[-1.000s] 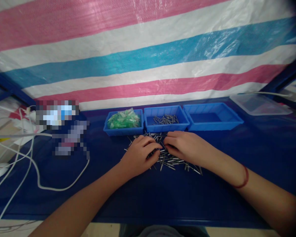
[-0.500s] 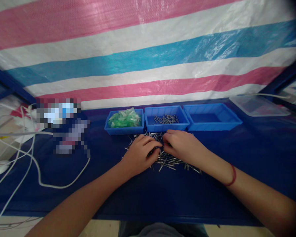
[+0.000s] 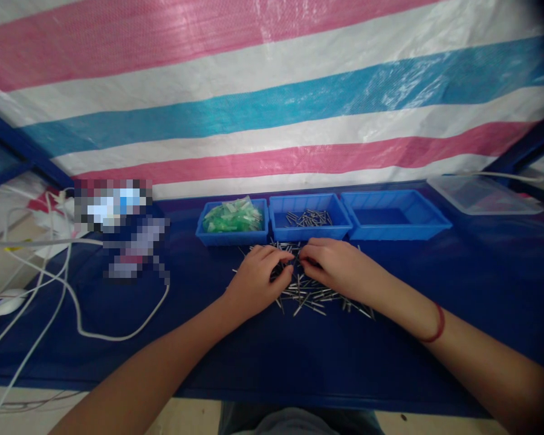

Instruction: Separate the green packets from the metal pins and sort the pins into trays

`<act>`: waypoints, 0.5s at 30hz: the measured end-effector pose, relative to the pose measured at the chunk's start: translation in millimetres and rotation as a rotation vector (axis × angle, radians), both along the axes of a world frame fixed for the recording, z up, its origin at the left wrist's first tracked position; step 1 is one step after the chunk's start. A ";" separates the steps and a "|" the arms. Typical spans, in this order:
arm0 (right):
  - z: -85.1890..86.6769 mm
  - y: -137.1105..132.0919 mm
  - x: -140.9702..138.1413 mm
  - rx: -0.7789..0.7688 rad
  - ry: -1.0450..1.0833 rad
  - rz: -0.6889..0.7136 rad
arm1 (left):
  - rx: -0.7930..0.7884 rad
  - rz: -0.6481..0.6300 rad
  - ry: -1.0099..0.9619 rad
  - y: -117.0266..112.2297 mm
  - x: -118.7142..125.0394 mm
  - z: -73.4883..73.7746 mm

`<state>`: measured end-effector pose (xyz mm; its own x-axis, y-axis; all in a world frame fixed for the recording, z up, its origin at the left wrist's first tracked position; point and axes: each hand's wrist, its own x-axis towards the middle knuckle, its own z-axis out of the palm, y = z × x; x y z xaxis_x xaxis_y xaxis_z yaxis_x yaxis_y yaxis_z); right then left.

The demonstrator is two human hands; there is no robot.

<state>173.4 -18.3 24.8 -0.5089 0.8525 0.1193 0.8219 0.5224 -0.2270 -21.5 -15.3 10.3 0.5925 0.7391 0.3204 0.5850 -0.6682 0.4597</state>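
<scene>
A loose pile of thin metal pins (image 3: 306, 296), which look like blind rivets, lies on the blue table in front of the bins. Over the left part of the pile is my left hand (image 3: 260, 278), its fingers curved and a gap showing between thumb and forefinger. My right hand (image 3: 330, 263) faces it from the right, close to the bins, with its fingers curled together. Whatever those fingertips hold is too small and hidden to make out. More of the same pins (image 3: 310, 218) lie in the middle blue bin (image 3: 310, 232), just beyond my hands.
The left blue bin (image 3: 231, 239) holds green and clear plastic bags (image 3: 233, 216). At the right end of the row stands another blue bin (image 3: 399, 231), and a clear plastic lid (image 3: 485, 196) lies past it. White cables (image 3: 113, 338) loop across the table's left side.
My left thumb and forefinger have moved apart a little. My right hand stays curled near the same place. The whole view has shifted slightly.
</scene>
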 end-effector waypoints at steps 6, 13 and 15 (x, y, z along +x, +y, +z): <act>1.6 -0.5 7.5 -0.051 0.026 0.055 | 0.004 -0.033 0.021 0.6 -1.6 1.5; 3.3 -2.3 7.2 -0.025 -0.010 0.101 | 0.009 -0.054 0.038 1.7 -2.2 0.4; 4.0 -3.2 7.0 -0.003 0.023 0.134 | 0.010 -0.051 0.039 1.7 -2.1 0.4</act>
<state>180.3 -21.5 28.8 -0.6152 0.7777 0.1294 0.7396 0.6262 -0.2467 -23.6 -13.6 10.7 0.6416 0.7042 0.3040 0.5670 -0.7023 0.4304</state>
